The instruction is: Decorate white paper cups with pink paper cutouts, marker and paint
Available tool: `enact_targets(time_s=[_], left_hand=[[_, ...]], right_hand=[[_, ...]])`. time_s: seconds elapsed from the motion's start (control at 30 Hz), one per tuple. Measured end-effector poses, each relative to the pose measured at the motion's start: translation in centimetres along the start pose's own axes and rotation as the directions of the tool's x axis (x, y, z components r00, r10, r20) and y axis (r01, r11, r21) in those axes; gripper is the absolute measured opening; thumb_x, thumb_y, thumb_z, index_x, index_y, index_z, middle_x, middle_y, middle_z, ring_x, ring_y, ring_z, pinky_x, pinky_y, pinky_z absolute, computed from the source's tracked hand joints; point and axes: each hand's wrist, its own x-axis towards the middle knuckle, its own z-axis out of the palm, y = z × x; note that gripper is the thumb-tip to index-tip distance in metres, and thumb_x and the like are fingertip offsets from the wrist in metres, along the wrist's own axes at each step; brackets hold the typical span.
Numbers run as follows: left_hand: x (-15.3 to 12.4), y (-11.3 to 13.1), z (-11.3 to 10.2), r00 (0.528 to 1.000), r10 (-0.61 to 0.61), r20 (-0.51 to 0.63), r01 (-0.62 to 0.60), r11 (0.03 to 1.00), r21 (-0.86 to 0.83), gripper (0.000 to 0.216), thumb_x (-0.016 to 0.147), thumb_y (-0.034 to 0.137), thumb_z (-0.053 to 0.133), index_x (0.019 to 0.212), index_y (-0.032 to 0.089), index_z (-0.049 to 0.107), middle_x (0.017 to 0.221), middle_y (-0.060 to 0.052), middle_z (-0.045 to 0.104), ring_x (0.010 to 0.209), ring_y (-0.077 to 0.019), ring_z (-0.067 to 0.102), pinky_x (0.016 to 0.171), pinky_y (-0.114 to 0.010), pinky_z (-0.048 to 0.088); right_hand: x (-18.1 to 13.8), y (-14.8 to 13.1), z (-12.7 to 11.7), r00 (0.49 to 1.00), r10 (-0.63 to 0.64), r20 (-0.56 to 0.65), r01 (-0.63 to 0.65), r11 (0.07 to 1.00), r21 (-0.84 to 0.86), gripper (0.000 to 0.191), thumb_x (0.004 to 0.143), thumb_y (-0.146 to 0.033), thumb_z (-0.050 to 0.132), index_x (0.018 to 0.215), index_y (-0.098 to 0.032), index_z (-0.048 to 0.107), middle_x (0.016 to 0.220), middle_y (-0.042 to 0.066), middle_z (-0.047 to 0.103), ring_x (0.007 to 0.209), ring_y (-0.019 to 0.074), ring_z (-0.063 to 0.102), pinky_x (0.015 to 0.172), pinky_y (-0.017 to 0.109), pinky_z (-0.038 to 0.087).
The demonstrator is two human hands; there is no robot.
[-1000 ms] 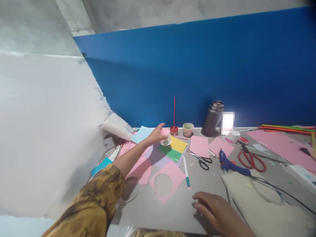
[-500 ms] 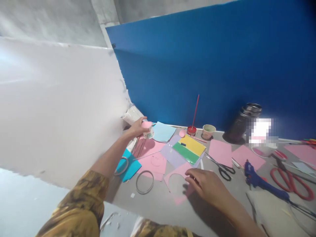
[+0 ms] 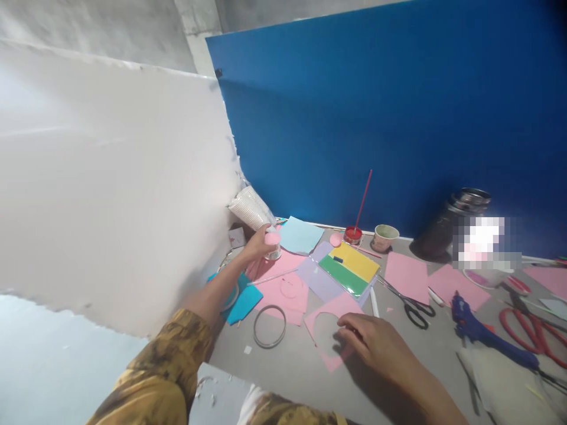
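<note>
My left hand (image 3: pixel 257 244) reaches to the back left corner of the table, its fingers closed around a small paper cup (image 3: pixel 275 254). A pink paper disc (image 3: pixel 272 238) covers the top of the cup, which looks upright over pink paper (image 3: pixel 283 268). My right hand (image 3: pixel 374 341) hovers with loosely bent fingers and a gap at the thumb, nothing seen between them. Beneath its fingertips lies a pink sheet with a round hole (image 3: pixel 334 359). A grey ring (image 3: pixel 269 346) rests to the left of that sheet.
A wrapped stack of paper cups (image 3: pixel 251 208) leans in the corner. Farther right are a green-and-yellow packet (image 3: pixel 349 268), black scissors (image 3: pixel 416 313), an open cup (image 3: pixel 385 237), a red pot (image 3: pixel 353 235), a dark flask (image 3: pixel 443 230), a blue glue gun (image 3: pixel 491 336) and red-handled scissors (image 3: pixel 527 324).
My left hand has lowered the cup with the pink disc and turned it from tilted to upright. The right hand stays over the holed sheet. The whole view has shifted slightly.
</note>
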Motion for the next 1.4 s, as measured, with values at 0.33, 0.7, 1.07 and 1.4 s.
enact_targets(time_s=[0.33,0.7,1.07,1.4], left_hand=[[-0.9,-1.1,-0.5,1.0,0.022,-0.021,-0.022,0.999,0.036,0.108,0.06,0.032,0.078,0.153,0.008,0.03,0.156,-0.025,0.039,0.143,-0.036,0.041,0.119,-0.047,0.03],[-9.7,4.7,-3.6,0.998,-0.054,0.034,0.049,0.99,0.131,0.03,0.08,0.037,0.059,0.101,0.019,0.07,0.094,-0.006,0.073,0.089,-0.026,0.068,0.082,-0.038,0.052],[-16.9,14.4,10.4,0.724,0.316,0.614,-0.438,0.898,0.054,0.014,0.089,0.028,0.059,0.09,0.021,0.072,0.09,-0.004,0.074,0.083,-0.0203,0.065,0.071,-0.03,0.045],[-12.8,11.8,15.1,0.833,0.408,0.373,-0.549,0.696,0.463,0.018,0.095,0.018,0.05,0.092,0.015,0.067,0.102,-0.012,0.066,0.098,-0.0274,0.057,0.084,-0.042,0.044]], right_hand=[[-0.7,1.1,0.6,1.0,0.017,0.019,-0.017,1.0,0.014,0.028,0.1,-0.034,0.041,0.096,-0.025,0.068,0.095,0.006,0.077,0.088,0.0246,0.07,0.074,0.032,0.041],[0.3,-0.2,0.3,0.992,-0.098,0.074,0.106,0.989,-0.108,0.028,0.101,-0.025,0.044,0.092,-0.023,0.071,0.094,0.005,0.077,0.087,0.0226,0.07,0.071,0.03,0.037],[2.3,4.7,3.0,0.865,-0.179,-0.468,0.049,0.96,-0.277,0.028,0.102,-0.027,0.045,0.086,-0.022,0.068,0.082,0.003,0.075,0.071,0.0187,0.068,0.061,0.03,0.031],[3.9,7.8,0.5,0.81,0.212,-0.546,-0.411,0.87,-0.273,0.019,0.1,-0.027,0.055,0.093,-0.021,0.072,0.099,0.005,0.076,0.089,0.0209,0.069,0.062,0.03,0.032]])
